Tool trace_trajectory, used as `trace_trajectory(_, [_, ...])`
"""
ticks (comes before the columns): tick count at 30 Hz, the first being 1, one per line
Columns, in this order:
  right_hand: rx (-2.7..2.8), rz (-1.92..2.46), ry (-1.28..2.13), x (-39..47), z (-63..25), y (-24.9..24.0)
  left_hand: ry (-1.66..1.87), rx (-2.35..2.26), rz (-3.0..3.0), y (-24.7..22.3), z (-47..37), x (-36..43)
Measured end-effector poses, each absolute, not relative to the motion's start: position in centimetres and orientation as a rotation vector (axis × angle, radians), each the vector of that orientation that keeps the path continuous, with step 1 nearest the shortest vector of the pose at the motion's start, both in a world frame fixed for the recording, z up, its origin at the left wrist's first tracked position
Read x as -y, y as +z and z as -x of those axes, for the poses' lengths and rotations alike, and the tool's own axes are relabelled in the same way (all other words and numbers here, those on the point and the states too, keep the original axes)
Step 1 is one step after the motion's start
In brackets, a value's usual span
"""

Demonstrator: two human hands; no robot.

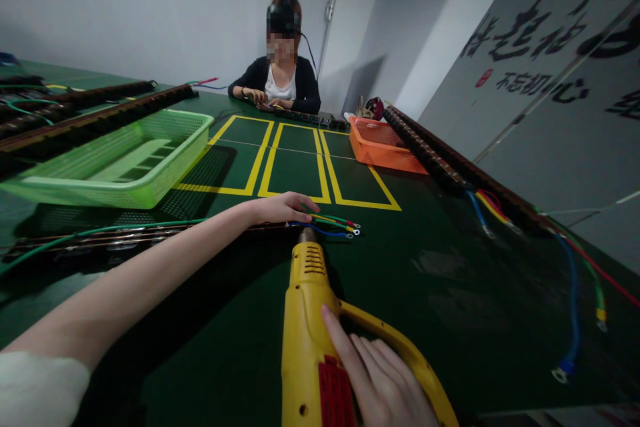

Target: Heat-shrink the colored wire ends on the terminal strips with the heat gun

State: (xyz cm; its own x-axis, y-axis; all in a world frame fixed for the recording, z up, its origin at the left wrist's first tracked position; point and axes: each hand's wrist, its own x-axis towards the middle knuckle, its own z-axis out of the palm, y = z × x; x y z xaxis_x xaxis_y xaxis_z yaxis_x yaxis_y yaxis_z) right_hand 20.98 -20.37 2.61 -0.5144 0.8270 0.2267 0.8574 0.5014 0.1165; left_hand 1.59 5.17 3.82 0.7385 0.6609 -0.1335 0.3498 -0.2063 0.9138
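My right hand (385, 373) is wrapped round the handle of a yellow heat gun (305, 320), with one finger stretched along its body. The gun's metal nozzle (307, 235) points away from me, just below a bundle of wires (330, 220). These green, yellow and blue wires end in ring terminals (356, 231), some with red or yellow sleeves. My left hand (280, 208) reaches across from the left and grips the wires near the end of a long dark strip (125, 243). Its fingertips curl over the bundle and partly hide it.
A green basket (150, 197) stands at the left beside stacked dark strips (100, 103). An orange basket (387, 153) and more wired strips (430, 150) are at the right. Yellow tape rectangles (295, 197) mark the green table. A person (280, 80) sits opposite, hands on a strip.
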Motion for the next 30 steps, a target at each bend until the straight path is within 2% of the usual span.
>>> trace_trajectory(13, [2.411, 1.54, -0.166, 19.8, -22.7, 4.3, 0.402, -0.689, -1.739, 3.6, -1.2, -5.2])
trace_trajectory(21, [2.273, 1.769, -0.079, 19.8, -25.4, 3.0, 0.386, -0.677, -1.774, 3.2, -1.1, -5.6])
trace_trajectory(30, [2.292, 1.764, -0.084, 20.4, -23.4, 3.6, 0.355, -0.661, -1.908, 3.4, -1.3, -5.7])
